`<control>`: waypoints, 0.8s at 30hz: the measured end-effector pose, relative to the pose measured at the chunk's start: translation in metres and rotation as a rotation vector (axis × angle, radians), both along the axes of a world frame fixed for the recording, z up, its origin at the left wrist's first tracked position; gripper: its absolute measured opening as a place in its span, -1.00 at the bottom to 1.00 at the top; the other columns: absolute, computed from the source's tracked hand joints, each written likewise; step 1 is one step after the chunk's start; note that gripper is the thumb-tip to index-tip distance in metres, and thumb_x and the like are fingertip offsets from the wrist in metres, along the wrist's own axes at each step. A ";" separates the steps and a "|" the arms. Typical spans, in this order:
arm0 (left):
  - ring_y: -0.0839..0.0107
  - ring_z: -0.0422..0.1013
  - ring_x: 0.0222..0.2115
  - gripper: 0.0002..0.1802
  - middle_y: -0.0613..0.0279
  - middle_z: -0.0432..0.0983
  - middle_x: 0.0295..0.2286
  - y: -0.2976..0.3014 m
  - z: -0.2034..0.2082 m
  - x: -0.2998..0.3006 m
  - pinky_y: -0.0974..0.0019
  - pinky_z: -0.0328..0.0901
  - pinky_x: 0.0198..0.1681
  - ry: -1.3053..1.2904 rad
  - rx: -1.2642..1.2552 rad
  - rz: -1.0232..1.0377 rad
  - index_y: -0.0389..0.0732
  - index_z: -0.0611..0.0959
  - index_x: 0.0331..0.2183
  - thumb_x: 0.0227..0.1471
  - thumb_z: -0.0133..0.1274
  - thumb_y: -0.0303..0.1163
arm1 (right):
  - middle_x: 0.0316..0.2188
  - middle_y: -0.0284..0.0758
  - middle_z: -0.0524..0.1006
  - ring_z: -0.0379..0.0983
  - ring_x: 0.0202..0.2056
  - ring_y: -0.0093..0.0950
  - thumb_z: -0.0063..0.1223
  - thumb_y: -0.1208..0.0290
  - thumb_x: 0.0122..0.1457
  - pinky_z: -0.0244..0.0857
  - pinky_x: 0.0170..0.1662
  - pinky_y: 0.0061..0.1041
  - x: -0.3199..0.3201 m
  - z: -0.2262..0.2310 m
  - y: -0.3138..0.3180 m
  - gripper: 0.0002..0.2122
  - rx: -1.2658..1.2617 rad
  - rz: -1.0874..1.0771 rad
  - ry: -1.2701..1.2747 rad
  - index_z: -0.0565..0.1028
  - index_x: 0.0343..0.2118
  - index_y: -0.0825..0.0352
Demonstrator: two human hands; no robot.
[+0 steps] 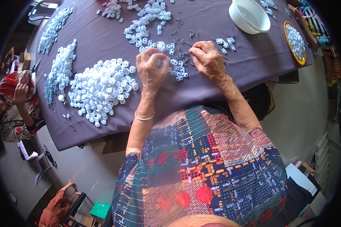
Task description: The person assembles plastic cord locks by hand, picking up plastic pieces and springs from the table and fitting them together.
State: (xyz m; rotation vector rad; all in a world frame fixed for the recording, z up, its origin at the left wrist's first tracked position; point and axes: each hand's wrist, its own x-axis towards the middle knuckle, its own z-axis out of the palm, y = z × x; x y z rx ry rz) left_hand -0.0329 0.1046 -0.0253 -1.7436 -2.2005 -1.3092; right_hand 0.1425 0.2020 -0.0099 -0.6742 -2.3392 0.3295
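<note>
A single head-worn fisheye view looks steeply down from close above the near edge of the desk (102, 34), facing its far edge.

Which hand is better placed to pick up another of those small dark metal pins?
Probably the right hand: its fingertips rest on the purple tablecloth among the small dark metal pins. The left hand is curled around a small white plastic piece.

Off-work items, purple-cloth table (102, 34)

White bowl (250, 15) sitting at the far right; yellow-rimmed plate (294, 42) lying beside it, holding what are possibly white pieces; a seated person in red patterned clothing (15, 102) sitting at the left edge.
</note>
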 end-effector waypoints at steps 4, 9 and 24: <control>0.25 0.32 -0.28 -0.89 0.27 0.46 -0.37 -0.001 0.001 -0.001 0.24 0.19 -0.17 0.011 0.033 -0.004 -0.10 0.60 -0.58 -0.34 0.18 -0.44 | -0.37 -0.34 0.43 0.35 -0.25 -0.35 0.13 0.56 -0.13 0.27 -0.18 -0.42 -0.008 -0.003 -0.002 -0.84 -0.047 0.021 -0.088 0.51 -0.40 0.32; 0.25 0.32 -0.28 -0.88 0.27 0.46 -0.37 -0.001 -0.002 -0.002 0.24 0.19 -0.17 -0.005 0.037 0.008 -0.11 0.60 -0.57 -0.34 0.18 -0.44 | -0.36 -0.35 0.42 0.33 -0.26 -0.38 0.13 0.54 -0.12 0.26 -0.17 -0.44 -0.001 0.000 0.006 -0.84 -0.017 -0.087 -0.134 0.51 -0.39 0.31; 0.26 0.33 -0.29 -0.87 0.27 0.47 -0.38 -0.002 -0.001 -0.002 0.24 0.19 -0.17 -0.015 0.042 0.014 -0.14 0.59 -0.58 -0.36 0.20 -0.46 | -0.42 -0.37 0.42 0.33 -0.30 -0.39 0.13 0.49 -0.11 0.26 -0.22 -0.42 -0.009 0.001 0.011 -0.87 -0.039 -0.072 -0.158 0.51 -0.43 0.25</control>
